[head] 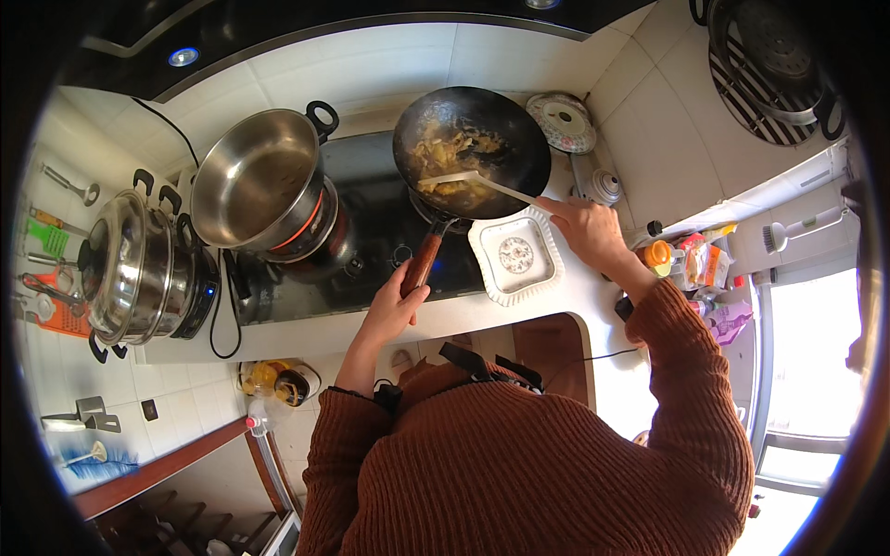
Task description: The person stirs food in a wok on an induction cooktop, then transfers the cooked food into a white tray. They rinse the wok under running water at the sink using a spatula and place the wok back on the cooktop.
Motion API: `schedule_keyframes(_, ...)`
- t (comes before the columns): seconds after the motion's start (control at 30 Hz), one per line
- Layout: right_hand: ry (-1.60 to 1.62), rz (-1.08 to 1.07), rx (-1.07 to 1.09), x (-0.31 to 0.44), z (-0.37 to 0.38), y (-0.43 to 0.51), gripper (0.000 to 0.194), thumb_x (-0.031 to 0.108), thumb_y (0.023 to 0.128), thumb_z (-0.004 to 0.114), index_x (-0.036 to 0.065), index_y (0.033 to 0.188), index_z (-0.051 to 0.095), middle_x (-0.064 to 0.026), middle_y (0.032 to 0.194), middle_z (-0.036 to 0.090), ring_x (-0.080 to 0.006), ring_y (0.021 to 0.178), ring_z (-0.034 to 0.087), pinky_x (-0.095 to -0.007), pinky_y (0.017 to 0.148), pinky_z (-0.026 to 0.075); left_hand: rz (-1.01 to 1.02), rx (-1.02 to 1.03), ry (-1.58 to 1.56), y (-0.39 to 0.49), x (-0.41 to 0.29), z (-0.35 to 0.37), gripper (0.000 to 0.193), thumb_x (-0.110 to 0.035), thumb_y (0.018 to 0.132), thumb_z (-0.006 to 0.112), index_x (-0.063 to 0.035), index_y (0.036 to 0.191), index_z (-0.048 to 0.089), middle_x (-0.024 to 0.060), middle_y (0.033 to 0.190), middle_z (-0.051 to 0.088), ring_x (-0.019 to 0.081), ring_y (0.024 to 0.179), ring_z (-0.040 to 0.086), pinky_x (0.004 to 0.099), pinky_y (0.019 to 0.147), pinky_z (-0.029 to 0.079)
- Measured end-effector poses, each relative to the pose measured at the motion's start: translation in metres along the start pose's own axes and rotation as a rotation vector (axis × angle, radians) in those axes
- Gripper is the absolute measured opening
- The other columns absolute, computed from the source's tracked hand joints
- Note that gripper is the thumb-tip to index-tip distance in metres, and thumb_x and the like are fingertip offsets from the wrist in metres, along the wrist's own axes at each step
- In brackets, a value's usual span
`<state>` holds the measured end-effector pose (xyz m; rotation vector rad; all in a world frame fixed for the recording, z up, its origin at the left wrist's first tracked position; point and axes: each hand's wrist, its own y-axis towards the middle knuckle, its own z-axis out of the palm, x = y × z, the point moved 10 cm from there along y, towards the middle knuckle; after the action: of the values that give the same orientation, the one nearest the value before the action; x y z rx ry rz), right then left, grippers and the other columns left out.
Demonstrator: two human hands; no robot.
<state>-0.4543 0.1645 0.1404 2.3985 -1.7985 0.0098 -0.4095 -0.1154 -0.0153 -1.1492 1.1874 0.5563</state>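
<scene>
My left hand (pixel 391 306) grips the brown wooden handle (pixel 423 260) of a dark wok (pixel 518 149). The wok is tilted above the right side of the black glass cooktop (pixel 306 288). Yellowish food pieces (pixel 438 154) lie in its left and lower part. In my right hand (pixel 587 229) is a pale spatula (pixel 504 189), its head down among the food. Just below the wok's rim, a white square dish with a scalloped edge and a printed centre (pixel 549 281) sits partly on the cooktop edge; its inside holds no food.
A wide steel pot (pixel 257 184) stands over a glowing red burner at left. Farther left is a lidded steel steamer (pixel 132 271). A floral lid (pixel 562 121) leans by the back right corner. Bottles and packets (pixel 695 264) crowd the right counter. A range hood (pixel 313 42) overhangs the back.
</scene>
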Motion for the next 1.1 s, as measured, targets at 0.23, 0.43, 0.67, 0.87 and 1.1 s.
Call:
schedule_keyframes(0.23, 0.068, 0.204, 0.187, 0.011, -0.001, -0.035, 0.033, 0.024, 0.093, 0.061, 0.027, 0.126, 0.066, -0.0169, 0.085, 0.069, -0.0352, 0.076, 0.067, -0.044, 0.069, 0.053, 0.037, -0.014, -0.007, 0.0, -0.003, 0.0, 0.066, -0.024, 0.094, 0.063, -0.0005, 0.149, 0.033, 0.0051, 0.087, 0.059, 0.0115, 0.055, 0.054, 0.0274, 0.054, 0.046)
schedule_keyframes(0.43, 0.032, 0.274, 0.034, -0.002, 0.017, -0.016, 0.032, 0.022, 0.092, 0.061, 0.025, 0.124, 0.067, -0.0176, 0.087, 0.069, -0.0354, 0.076, 0.067, -0.0446, 0.067, 0.053, 0.049, -0.025, 0.014, 0.002, 0.0, -0.003, 0.066, -0.026, 0.094, 0.063, -0.002, 0.148, 0.034, 0.0054, 0.09, 0.06, 0.0112, 0.057, 0.056, 0.0267, 0.052, 0.047)
schedule_keyframes(0.67, -0.024, 0.355, 0.027, -0.044, 0.018, 0.037, 0.04, 0.024, 0.094, 0.055, 0.028, 0.133, 0.06, -0.0157, 0.099, 0.07, -0.034, 0.087, 0.068, -0.0444, 0.071, 0.053, 0.096, -0.199, -0.05, -0.006, -0.005, -0.01, 0.065, -0.033, 0.098, 0.059, -0.0018, 0.149, 0.033, 0.0047, 0.095, 0.063, 0.009, 0.059, 0.055, 0.0213, 0.046, 0.044)
schedule_keyframes(0.87, 0.075, 0.388, 0.082, -0.032, 0.048, 0.109, 0.035, 0.034, 0.096, 0.053, 0.029, 0.129, 0.063, -0.0116, 0.108, 0.07, -0.0318, 0.101, 0.067, -0.0434, 0.082, 0.054, 0.086, -0.114, 0.115, -0.012, -0.002, -0.002, 0.07, -0.028, 0.096, 0.061, -0.0051, 0.153, 0.027, 0.0067, 0.091, 0.063, 0.0119, 0.062, 0.057, 0.0277, 0.055, 0.051)
schedule_keyframes(1.1, -0.076, 0.063, 0.294, -0.022, 0.014, 0.112, 0.032, 0.043, 0.093, 0.06, 0.031, 0.122, 0.069, -0.004, 0.109, 0.071, -0.0266, 0.1, 0.067, -0.0405, 0.086, 0.053, 0.088, -0.081, 0.137, -0.009, 0.003, 0.004, 0.069, -0.023, 0.097, 0.06, -0.0051, 0.153, 0.024, 0.0069, 0.085, 0.061, 0.0128, 0.059, 0.055, 0.0287, 0.056, 0.048)
